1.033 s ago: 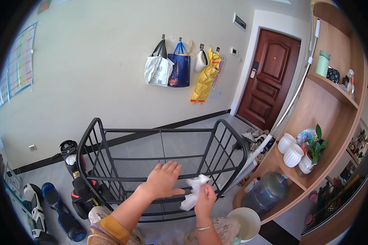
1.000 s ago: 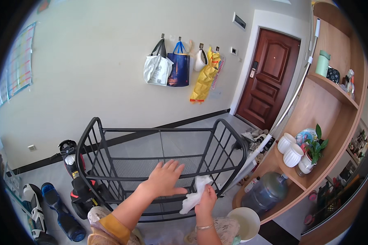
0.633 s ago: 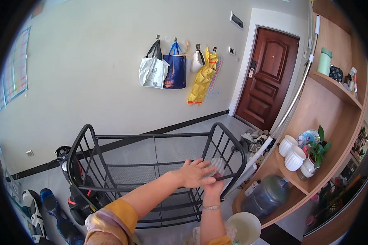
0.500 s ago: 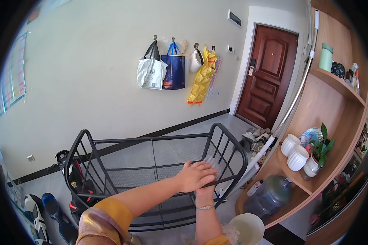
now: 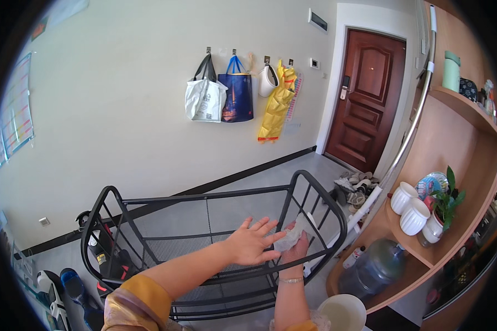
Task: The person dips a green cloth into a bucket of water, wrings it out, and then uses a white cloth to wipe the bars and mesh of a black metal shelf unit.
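A black metal basket rack [image 5: 207, 196] with mesh shelves stands before me. My left hand [image 5: 254, 243] reaches over its near rail, palm down, with fingers spread and nothing in them. Just right of it, my right hand [image 5: 296, 252], with a bracelet at the wrist, is closed on a crumpled whitish cloth [image 5: 289, 238], near the rack's right end. The left fingertips come close to the cloth; whether they touch it I cannot tell.
At the right, a wooden shelf [image 5: 389, 234] holds white pots [image 5: 414, 216], a plant and a large water bottle [image 5: 378, 265]. A pale bucket [image 5: 342, 314] stands below. Hoverboards [image 5: 77, 292] lie at the left, shoes [image 5: 359, 187] near the door, bags [image 5: 237, 98] on the wall.
My hands, earlier overlapping at the rack's near rail, have come apart. The left fingers have spread, and the whitish cloth now shows in my right hand. The view has shifted slightly.
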`<state>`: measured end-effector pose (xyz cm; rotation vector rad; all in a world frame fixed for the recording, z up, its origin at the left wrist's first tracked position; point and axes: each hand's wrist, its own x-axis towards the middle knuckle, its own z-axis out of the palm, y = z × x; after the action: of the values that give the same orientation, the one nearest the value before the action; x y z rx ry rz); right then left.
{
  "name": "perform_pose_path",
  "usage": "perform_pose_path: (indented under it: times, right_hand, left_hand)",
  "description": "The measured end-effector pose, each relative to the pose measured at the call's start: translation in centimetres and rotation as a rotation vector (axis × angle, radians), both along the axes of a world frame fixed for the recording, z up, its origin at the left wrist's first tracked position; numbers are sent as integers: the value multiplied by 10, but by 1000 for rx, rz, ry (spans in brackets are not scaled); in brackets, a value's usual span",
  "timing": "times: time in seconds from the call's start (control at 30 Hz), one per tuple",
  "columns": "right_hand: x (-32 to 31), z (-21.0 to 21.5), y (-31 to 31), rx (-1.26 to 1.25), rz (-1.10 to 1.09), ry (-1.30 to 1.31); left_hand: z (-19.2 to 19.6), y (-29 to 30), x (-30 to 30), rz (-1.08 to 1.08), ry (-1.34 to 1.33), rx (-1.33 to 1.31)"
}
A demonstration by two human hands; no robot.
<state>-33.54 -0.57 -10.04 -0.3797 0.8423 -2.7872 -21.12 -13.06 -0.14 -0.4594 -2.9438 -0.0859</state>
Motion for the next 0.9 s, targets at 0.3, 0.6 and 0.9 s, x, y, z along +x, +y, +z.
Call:
perform_pose_path:
  times: [0.3,0.6,0.9]
  right_hand:
    - [-31,-16,-73,-283,385,-72]
    - [56,14,-116,-262,354,-279]
    - [63,13,-81,-65,352,-413]
  left_hand:
    - [-3,-1,-2,-41,81,6]
    - [3,-6,-11,404,136,47]
    - [23,-22,24,631,-108,122]
